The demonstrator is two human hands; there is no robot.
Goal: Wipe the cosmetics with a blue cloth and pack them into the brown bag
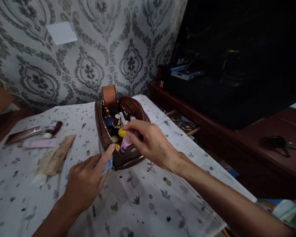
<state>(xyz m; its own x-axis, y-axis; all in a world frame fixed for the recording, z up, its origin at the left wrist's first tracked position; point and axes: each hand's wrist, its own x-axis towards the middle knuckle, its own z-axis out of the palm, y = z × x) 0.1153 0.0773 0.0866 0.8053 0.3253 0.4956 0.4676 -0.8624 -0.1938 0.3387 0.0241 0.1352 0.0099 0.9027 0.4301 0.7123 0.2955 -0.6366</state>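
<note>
An unzipped brown toiletry bag (102, 131) stands on the patterned cloth, packed with small cosmetic items. My right hand (150, 141) reaches over its right side, thumb and forefinger pinched at a small yellow rounded item (122, 132). Below those fingers is a pink and purple container (125, 144). Among the contents I see a bottle with a shiny silver cap (117, 120) and a dark blue round item (109, 122). My left hand (87, 179) is curled round a crumpled blue cloth (109, 164), its forefinger stretched to the bag's near left zipper edge.
Left of the bag lie a beige tube (60, 156), a paler tube (44, 164), a pink tube (41, 143), a rose-gold tube (23, 135) and a dark red bottle (54, 128). At right stands a dark red desk (212, 138) with a large black screen (236, 65).
</note>
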